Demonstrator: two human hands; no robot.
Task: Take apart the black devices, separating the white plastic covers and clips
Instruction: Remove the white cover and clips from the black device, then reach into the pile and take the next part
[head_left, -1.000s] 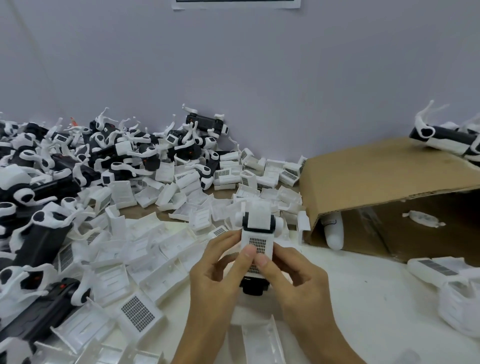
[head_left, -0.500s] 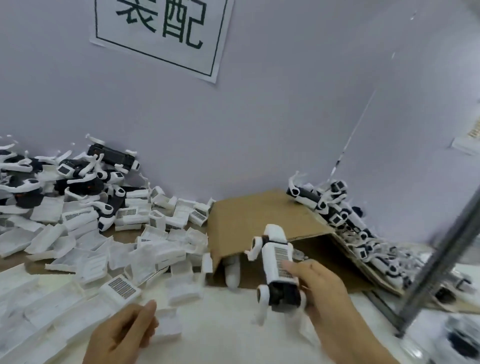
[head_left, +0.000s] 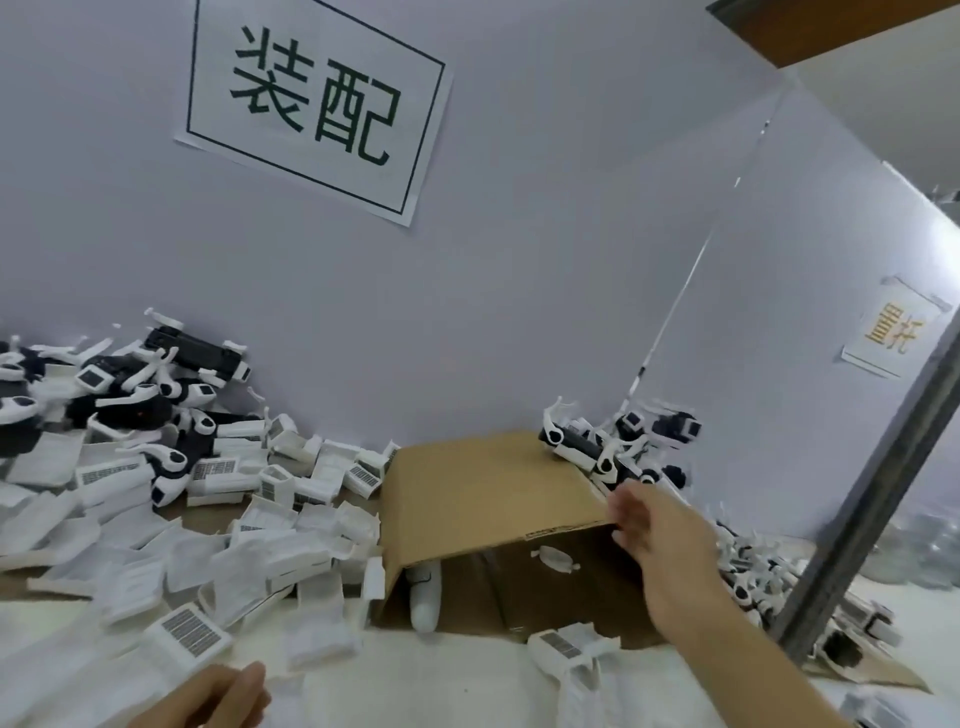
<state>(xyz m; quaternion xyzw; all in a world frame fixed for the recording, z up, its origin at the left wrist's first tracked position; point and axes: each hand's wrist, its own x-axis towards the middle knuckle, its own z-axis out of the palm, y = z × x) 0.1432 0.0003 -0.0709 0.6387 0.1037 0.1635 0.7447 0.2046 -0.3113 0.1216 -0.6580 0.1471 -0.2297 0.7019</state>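
Setting: pale wall, bench (head_left: 467, 691) strewn with white covers (head_left: 187, 636).
Right hand (head_left: 644, 525): fingers spread, empty, near black devices (head_left: 582, 447) right of centre.
Left hand (head_left: 218, 699): loose, empty.
Risk: careless reach may topple the pile.

The left hand (head_left: 208, 696) is cut off by the bottom edge, so how its fingers lie cannot be told. The right hand (head_left: 654, 525), blurred, reaches past the far right corner of the cardboard box (head_left: 488, 499); its fingertips hide whatever they touch there. Inside the box, shadow hides all but two white clips (head_left: 553, 558). Beyond the box, the black devices (head_left: 587, 447) are too small to tell apart.
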